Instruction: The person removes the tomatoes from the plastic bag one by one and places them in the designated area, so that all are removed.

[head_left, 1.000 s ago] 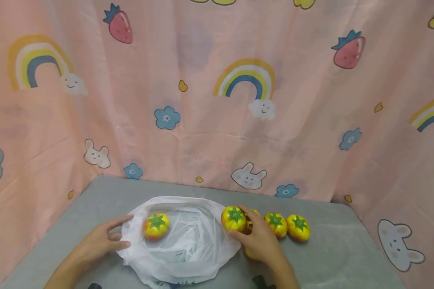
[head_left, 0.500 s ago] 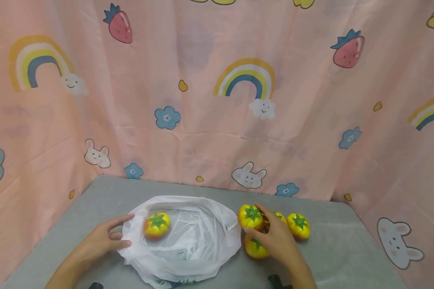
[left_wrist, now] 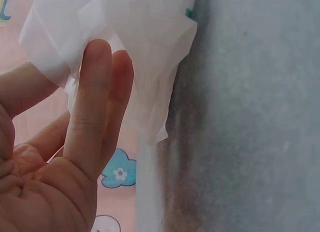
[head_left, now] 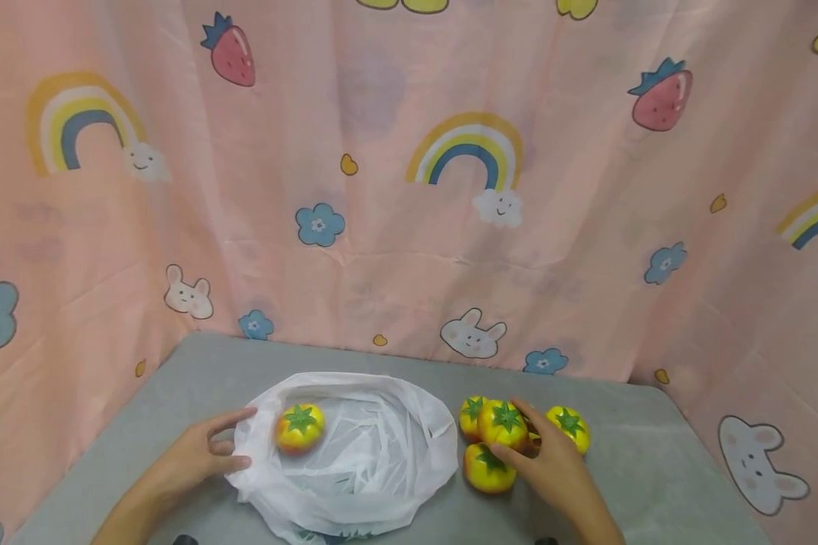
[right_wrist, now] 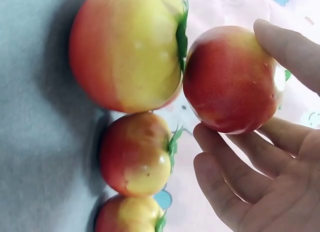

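At its left rim, a white plastic bag (head_left: 341, 511) is held by my left hand (head_left: 201, 458); in the left wrist view plastic covers one finger while two straight fingers (left_wrist: 87, 107) lie outside. One yellow-red toy tomato (head_left: 300, 428) with a green star-shaped top sits inside the bag's left part. My right hand (head_left: 552, 462) grips another toy tomato (head_left: 503, 425) between thumb and fingertips, over the group right of the bag. That group includes a back tomato (head_left: 473, 417), a front one (head_left: 488, 469) and a right one (head_left: 569, 429); another is mostly hidden behind the hand.
A grey cloth-covered table (head_left: 654, 469) lies under everything. Pink printed curtain (head_left: 395, 288) hangs along its back and sides. In the right wrist view, tomatoes (right_wrist: 135, 154) stand in a close row beside the held one.
My right hand has carried its tomato rightward, from beside the bag's right rim to over the tomato group. My left hand keeps its place on the bag, and the tomato inside stays put.
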`<state>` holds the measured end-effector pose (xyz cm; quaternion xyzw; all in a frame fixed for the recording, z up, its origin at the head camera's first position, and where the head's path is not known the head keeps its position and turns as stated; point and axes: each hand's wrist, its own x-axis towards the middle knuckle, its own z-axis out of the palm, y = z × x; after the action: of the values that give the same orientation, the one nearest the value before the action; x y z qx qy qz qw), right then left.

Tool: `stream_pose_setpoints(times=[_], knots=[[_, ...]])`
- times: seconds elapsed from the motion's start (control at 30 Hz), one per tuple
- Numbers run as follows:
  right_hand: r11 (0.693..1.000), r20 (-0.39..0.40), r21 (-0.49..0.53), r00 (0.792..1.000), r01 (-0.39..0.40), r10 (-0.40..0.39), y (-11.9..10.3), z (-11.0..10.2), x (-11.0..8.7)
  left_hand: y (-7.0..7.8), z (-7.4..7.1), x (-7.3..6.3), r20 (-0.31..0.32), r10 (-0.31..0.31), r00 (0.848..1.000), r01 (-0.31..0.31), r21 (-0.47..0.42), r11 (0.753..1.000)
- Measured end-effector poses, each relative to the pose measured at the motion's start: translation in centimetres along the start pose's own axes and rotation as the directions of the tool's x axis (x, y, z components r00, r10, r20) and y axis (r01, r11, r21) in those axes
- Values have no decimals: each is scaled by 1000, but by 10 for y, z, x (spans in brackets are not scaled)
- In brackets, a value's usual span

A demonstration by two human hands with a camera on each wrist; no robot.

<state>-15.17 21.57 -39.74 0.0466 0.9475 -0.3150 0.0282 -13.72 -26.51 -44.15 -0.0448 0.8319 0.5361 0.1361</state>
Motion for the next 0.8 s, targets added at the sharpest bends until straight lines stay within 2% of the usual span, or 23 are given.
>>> stream_pose_setpoints(times=[0.23, 0.47, 0.7, 0.8], knots=[[1000, 16, -6, 1000, -12, 12, 11, -7, -2, 2, 0, 1, -7, -4, 1000, 4, 8, 1000], [997, 36, 5, 997, -72, 72, 15, -10, -2, 0, 0, 0, 10, 21, 1000, -21, -22, 1000], [996, 40, -15, 996, -84, 85, 25, -14, -4, 2, 1, 2, -22, -38, 999, 38, 26, 999], [997, 44, -38, 997, -67, 69, 31, -16, -6, 2, 1, 1, -14, -28, 999, 29, 17, 999]])
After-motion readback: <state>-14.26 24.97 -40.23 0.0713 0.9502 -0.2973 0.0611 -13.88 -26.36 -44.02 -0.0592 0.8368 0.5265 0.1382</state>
